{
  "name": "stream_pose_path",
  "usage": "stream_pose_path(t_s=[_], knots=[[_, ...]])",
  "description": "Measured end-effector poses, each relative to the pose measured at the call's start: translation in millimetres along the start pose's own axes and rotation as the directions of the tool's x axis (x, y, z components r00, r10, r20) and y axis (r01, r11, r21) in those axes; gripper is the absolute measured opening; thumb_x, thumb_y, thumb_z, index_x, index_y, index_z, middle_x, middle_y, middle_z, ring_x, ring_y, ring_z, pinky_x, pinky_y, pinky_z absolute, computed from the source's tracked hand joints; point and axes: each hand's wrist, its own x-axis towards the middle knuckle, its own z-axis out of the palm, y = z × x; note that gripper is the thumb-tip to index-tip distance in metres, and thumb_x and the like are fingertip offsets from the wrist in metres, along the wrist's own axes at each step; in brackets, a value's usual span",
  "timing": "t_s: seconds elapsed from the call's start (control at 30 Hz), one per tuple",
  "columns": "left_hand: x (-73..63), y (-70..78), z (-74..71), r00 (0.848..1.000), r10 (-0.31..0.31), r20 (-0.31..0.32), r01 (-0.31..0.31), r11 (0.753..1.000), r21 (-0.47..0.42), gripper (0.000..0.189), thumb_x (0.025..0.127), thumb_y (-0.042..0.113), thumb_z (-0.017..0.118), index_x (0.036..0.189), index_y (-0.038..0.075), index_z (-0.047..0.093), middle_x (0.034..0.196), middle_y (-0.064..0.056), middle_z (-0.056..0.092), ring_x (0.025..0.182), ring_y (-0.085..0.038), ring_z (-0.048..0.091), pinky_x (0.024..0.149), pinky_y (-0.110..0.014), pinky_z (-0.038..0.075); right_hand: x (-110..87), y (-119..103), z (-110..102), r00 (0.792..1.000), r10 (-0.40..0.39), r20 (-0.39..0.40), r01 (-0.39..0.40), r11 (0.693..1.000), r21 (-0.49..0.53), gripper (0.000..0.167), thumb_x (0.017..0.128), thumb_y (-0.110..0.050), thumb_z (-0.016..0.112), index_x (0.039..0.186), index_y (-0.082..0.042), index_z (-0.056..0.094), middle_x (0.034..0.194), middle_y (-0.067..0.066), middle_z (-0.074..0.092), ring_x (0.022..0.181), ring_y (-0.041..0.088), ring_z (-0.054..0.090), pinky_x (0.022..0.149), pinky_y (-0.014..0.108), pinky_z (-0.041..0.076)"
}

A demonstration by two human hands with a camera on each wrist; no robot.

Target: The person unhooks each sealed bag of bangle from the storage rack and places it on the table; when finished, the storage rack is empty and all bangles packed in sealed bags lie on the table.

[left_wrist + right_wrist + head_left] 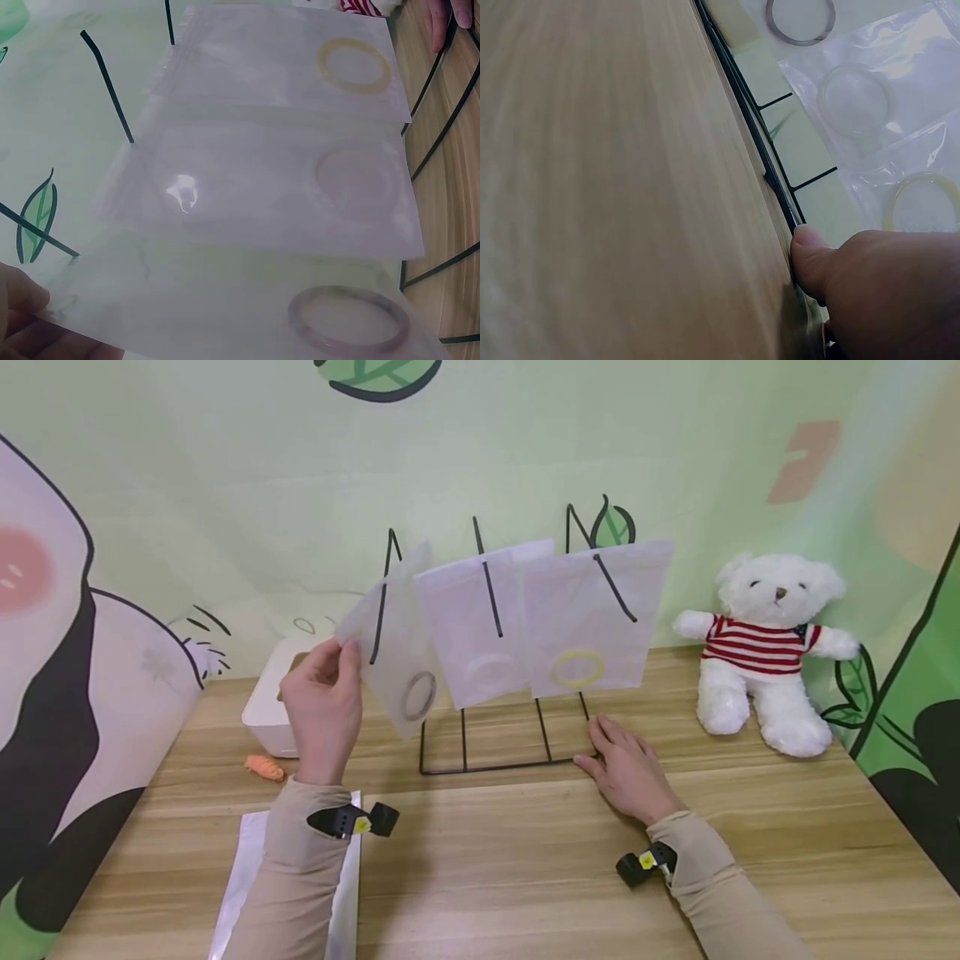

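Note:
A black wire display rack (506,767) stands on the wooden table. Three clear plastic bags hang from its prongs, each with a bangle inside. My left hand (326,702) pinches the upper left edge of the left bag (386,647), which hangs angled on its prong and holds a greyish-purple bangle (297,320). Beside it, the middle bag (453,618) contains a pale bangle, and the right bag (555,602) a yellow bangle (325,69). At the rack's front right corner, my right hand (630,768) presses on the base wire with fingers extended and thumb on the front bar.
Left of the rack are a white box (264,697) with an opening on top and a small orange object (264,767). A flat silvery-white packet (348,860) lies under the left forearm. A white teddy bear (765,652) in a striped shirt sits at the back right, against the printed wall.

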Motion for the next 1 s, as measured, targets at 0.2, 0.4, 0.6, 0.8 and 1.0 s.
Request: stream_pose_path(t_s=[0.2, 0.4, 0.6, 0.8, 1.0], knots=[[-1.9, 0.7, -2.0, 0.998, 0.016, -0.053, -0.016, 1.000, 0.000, 0.023, 0.095, 0.013, 0.062, 0.106, -0.006, 0.070, 0.097, -0.017, 0.072, 0.079, -0.013, 0.067, 0.067, -0.017, 0.053, -0.3, -0.2, 0.2, 1.000, 0.001, 0.005, -0.001, 1.000, -0.001, 0.063, 0.100, -0.035, 0.054, 0.146, 0.005, 0.037, 0.150, 0.025, 0.034, 0.135, 0.042, 0.034, 0.107, 0.063, 0.026], [-4.6, 3.4, -5.3, 0.995, 0.034, -0.091, -0.034, 0.999, 0.002, 0.021, 0.094, 0.013, 0.063, 0.101, -0.006, 0.071, 0.090, -0.017, 0.072, 0.071, -0.011, 0.064, 0.062, -0.017, 0.050, 0.3, -0.1, 0.3, 1.000, 0.006, 0.005, -0.006, 1.000, 0.004, 0.063, 0.100, -0.035, 0.054, 0.146, 0.005, 0.036, 0.150, 0.025, 0.034, 0.136, 0.042, 0.034, 0.107, 0.063, 0.026], [-8.8, 6.9, -8.1, 0.994, 0.046, -0.095, -0.049, 0.998, -0.027, 0.022, 0.094, 0.013, 0.063, 0.099, -0.007, 0.071, 0.090, -0.017, 0.072, 0.073, -0.011, 0.066, 0.066, -0.017, 0.052, 0.5, 0.4, 1.2, 1.000, 0.005, 0.002, -0.005, 1.000, -0.004, 0.063, 0.100, -0.035, 0.054, 0.146, 0.005, 0.037, 0.150, 0.025, 0.034, 0.136, 0.042, 0.034, 0.106, 0.063, 0.026], [-10.7, 7.1, -11.0, 0.994, 0.045, -0.096, -0.048, 0.998, -0.029, 0.021, 0.094, 0.013, 0.063, 0.098, -0.007, 0.071, 0.092, -0.016, 0.072, 0.076, -0.009, 0.066, 0.068, -0.017, 0.053, 0.0, 1.0, 1.7, 1.000, 0.007, 0.006, -0.007, 1.000, -0.006, 0.063, 0.100, -0.035, 0.053, 0.146, 0.005, 0.036, 0.151, 0.025, 0.033, 0.136, 0.042, 0.034, 0.106, 0.063, 0.026], [-12.5, 6.1, -14.3, 0.995, 0.051, -0.091, -0.054, 0.998, -0.027, 0.021, 0.095, 0.013, 0.062, 0.098, -0.007, 0.071, 0.091, -0.016, 0.072, 0.078, -0.010, 0.067, 0.069, -0.017, 0.054, -0.4, -0.2, 0.1, 1.000, 0.003, 0.007, -0.003, 1.000, -0.011, 0.063, 0.100, -0.035, 0.053, 0.146, 0.005, 0.036, 0.151, 0.025, 0.033, 0.136, 0.042, 0.034, 0.107, 0.063, 0.026]])
